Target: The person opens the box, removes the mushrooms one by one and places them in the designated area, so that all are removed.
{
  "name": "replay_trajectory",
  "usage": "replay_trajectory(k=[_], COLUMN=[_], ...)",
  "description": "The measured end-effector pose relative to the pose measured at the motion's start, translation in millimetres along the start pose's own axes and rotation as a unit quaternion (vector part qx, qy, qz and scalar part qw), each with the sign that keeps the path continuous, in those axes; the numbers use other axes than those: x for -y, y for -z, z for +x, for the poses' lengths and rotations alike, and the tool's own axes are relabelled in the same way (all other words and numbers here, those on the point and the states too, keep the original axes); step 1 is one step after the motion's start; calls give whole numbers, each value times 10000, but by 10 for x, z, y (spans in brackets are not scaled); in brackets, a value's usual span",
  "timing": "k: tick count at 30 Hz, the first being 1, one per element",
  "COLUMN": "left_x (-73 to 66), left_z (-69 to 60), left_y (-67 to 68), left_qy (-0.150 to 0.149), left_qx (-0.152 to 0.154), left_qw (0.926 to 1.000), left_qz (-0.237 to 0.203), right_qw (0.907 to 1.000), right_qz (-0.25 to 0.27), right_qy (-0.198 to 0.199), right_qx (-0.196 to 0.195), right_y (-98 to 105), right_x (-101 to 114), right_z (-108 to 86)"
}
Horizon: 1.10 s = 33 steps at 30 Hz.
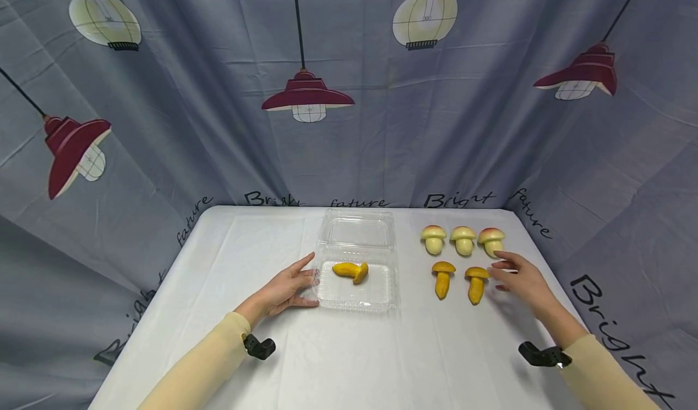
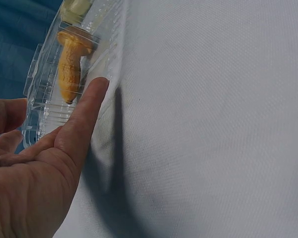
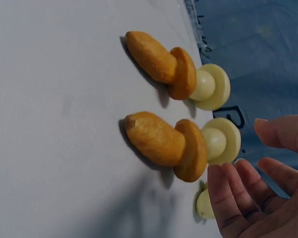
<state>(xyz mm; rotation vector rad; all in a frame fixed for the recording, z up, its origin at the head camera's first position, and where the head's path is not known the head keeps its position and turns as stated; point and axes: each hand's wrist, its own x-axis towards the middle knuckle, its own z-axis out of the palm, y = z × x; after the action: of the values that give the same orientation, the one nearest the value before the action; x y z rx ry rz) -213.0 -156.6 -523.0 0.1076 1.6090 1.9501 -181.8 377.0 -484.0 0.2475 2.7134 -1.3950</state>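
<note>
A clear plastic clamshell box (image 1: 383, 289) lies with its lid (image 1: 357, 229) folded back. One orange mushroom (image 1: 351, 271) rests on its side in the base. My left hand (image 1: 286, 289) is at the box's left edge, fingers spread and fairly straight, as the left wrist view also shows. On the right, two orange mushrooms (image 1: 442, 280) lie with stems toward me. My right hand (image 1: 523, 281), fingers slightly bent and apart from the thumb, hovers beside the nearer orange mushroom (image 3: 164, 144), holding nothing. Its fingertips partly overlap the rightmost pale mushroom (image 1: 491, 238).
Behind the orange mushrooms, pale mushrooms with reddish-tinged caps (image 1: 463, 240) form a row. A white cloth covers the table (image 1: 349, 361). Grey curtain (image 1: 360, 155) printed with lamps and lettering hangs around the back and sides.
</note>
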Motion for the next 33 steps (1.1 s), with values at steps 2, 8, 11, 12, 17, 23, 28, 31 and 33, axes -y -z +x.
replay_trajectory(k=[2, 8, 11, 12, 17, 23, 28, 31, 33], left_x=[-2, -6, -7, -7, -9, -6, -1, 0, 0], left_z=[-3, -2, -2, -1, 2, 3, 10, 11, 10], left_y=[-2, -8, -11, -11, -15, -14, -9, -8, -9], left_qy=[4, 10, 16, 15, 27, 35, 37, 43, 46], left_qx=[-20, -61, -76, -74, -85, -91, -98, -109, -112], left_qw=[10000, 10000, 10000, 10000, 9999, 9999, 9999, 9999, 9999], left_qz=[8, 31, 27, 37, 69, 65, 64, 42, 34], right_qw=[9999, 9985, 9982, 9981, 9973, 9917, 9870, 9847, 9831], right_qz=[-40, -100, -87, -98, -87, -165, -61, -19, 21], right_qy=[152, 521, 593, 605, 695, 1182, 1406, 1509, 1581], right_qx=[-59, -137, -39, -4, 226, 476, 777, 868, 924], right_y=[-27, -113, -171, -197, -344, -502, -636, -724, -780], right_x=[38, 187, 294, 335, 508, 642, 761, 837, 893], right_z=[1, 4, 1, 0, 16, 56, 90, 124, 140])
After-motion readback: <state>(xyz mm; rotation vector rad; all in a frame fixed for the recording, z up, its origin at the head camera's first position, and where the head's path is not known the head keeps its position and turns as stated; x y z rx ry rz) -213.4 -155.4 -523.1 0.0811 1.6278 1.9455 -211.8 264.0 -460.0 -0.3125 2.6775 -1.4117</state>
